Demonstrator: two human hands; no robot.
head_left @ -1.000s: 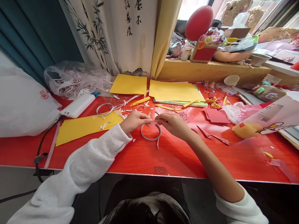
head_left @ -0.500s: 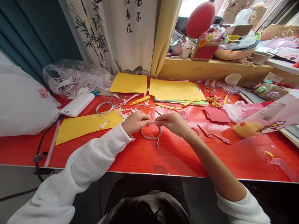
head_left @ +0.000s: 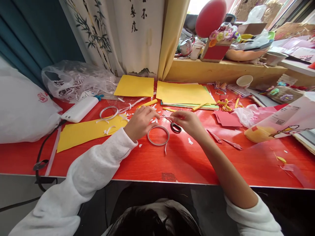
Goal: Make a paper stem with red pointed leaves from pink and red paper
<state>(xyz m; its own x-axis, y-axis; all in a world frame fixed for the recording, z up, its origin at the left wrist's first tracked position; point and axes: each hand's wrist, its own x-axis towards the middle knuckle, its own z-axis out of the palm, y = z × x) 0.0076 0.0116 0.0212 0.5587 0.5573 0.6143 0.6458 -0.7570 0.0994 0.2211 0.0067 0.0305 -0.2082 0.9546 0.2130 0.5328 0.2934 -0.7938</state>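
Note:
My left hand (head_left: 142, 123) and my right hand (head_left: 189, 122) are raised over the red table, fingertips pinched and facing each other. Between them runs a thin pale strip (head_left: 164, 116), one end in each pinch. Below lies a narrow roll of tape (head_left: 158, 144) on its side, with a loose white tail (head_left: 165, 149) hanging from it. A pair of scissors (head_left: 176, 127) with black handles rests just left of my right fingers; its blades are partly hidden. Small white paper scraps (head_left: 190, 141) lie around both hands.
Yellow paper strips (head_left: 86, 134) and a second tape roll (head_left: 108, 113) lie left. Yellow sheets (head_left: 184, 91) are stacked at the back. A white power bank (head_left: 80, 109) sits by a plastic bag (head_left: 76, 80). Red paper pieces (head_left: 227, 118) and a drink bag (head_left: 278, 119) stand right.
My hands have moved apart and slightly up, stretching the pale strip between them. The scissors' handles and the whole tape roll now show below them.

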